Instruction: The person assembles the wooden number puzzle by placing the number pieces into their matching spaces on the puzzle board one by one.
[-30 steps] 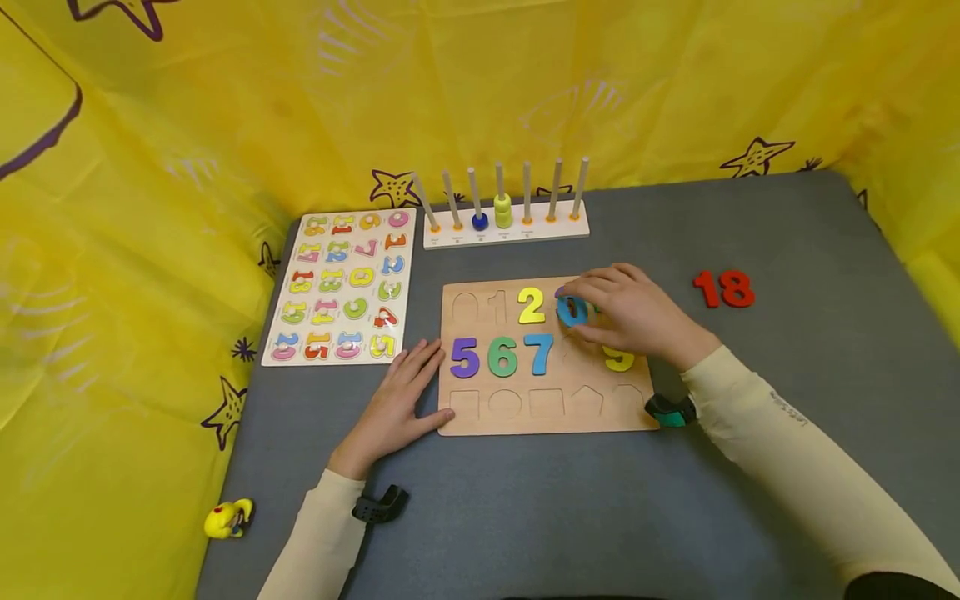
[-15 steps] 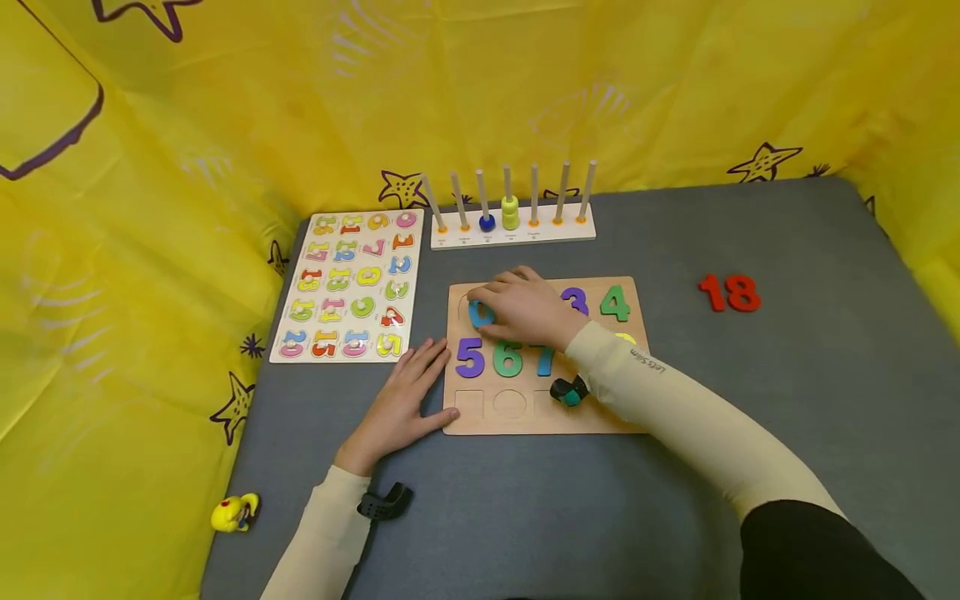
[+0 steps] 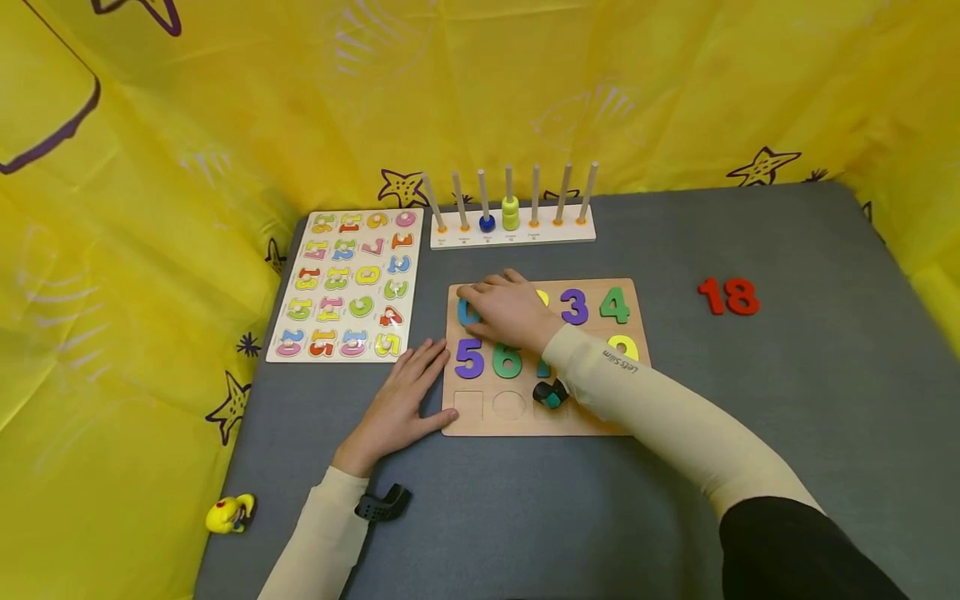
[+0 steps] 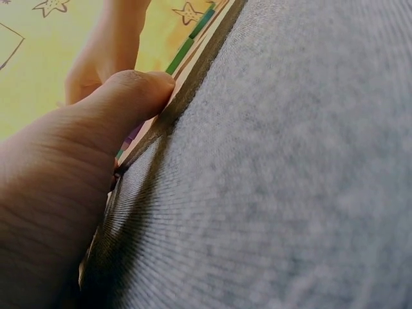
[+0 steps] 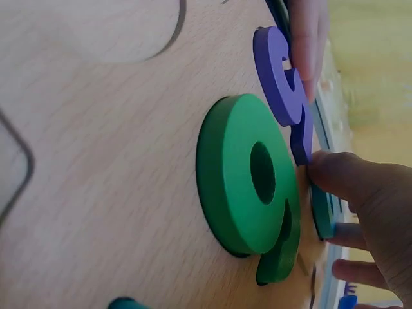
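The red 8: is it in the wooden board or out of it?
Out. The red 8 lies on the grey table, right of the wooden board, beside the red 1.

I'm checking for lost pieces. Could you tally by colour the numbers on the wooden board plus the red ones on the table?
Red: 2 (1, 8)
Blue: 2 (0, 7)
Yellow: 2 (2, 9)
Purple: 2 (3, 5)
Green: 2 (4, 6)
Total: 10; the 0, 2, 7 and 9 are partly hidden.
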`<state>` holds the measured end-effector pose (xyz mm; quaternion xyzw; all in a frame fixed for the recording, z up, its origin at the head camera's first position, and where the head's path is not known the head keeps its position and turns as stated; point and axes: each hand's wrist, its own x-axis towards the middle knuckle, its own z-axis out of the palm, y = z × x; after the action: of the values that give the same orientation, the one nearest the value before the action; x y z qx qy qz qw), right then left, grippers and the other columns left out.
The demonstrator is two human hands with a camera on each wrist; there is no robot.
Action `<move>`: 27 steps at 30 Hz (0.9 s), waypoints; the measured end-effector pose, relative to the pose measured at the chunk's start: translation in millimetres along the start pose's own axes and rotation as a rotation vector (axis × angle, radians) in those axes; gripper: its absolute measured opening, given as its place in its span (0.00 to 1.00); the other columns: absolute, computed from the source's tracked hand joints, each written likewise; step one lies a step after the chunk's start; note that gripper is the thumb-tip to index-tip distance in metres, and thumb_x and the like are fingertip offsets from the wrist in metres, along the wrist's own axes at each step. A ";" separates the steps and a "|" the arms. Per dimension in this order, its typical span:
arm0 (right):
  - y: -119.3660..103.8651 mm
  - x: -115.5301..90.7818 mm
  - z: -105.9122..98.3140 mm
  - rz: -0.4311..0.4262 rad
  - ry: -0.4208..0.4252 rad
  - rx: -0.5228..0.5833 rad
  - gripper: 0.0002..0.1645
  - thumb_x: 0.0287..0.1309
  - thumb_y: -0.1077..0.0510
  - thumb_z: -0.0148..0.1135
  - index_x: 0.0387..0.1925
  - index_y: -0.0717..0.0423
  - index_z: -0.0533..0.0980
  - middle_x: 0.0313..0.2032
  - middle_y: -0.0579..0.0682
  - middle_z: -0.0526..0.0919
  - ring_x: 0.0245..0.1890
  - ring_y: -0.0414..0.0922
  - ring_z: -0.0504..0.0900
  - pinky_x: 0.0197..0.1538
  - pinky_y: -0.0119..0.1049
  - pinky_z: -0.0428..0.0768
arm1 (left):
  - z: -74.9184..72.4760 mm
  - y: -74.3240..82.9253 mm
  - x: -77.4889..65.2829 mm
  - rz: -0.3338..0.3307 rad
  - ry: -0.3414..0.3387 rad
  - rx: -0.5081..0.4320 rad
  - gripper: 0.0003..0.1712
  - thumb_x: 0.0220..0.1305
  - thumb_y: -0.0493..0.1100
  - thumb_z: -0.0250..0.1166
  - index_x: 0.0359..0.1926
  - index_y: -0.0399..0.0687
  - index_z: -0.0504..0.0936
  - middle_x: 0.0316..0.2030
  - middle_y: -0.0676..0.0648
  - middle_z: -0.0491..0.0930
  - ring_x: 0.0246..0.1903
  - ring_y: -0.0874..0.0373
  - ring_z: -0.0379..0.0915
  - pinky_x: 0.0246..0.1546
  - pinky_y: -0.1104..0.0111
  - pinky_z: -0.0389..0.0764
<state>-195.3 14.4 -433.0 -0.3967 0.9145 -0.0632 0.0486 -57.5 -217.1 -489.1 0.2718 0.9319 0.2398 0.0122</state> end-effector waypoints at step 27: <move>59.5 -55.9 -27.7 0.205 0.146 0.162 0.32 0.74 0.38 0.51 0.69 0.50 0.73 0.64 0.55 0.78 0.68 0.58 0.69 0.71 0.59 0.61 | 0.6 2.6 -0.9 -0.019 -0.001 -0.011 0.54 0.62 0.62 0.68 0.78 0.40 0.57 0.79 0.43 0.51 0.78 0.48 0.39 0.77 0.53 0.39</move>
<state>-203.9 97.8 -412.7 -0.2903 0.9432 -0.1604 0.0200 -55.3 -215.4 -488.5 0.2629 0.9332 0.2445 0.0163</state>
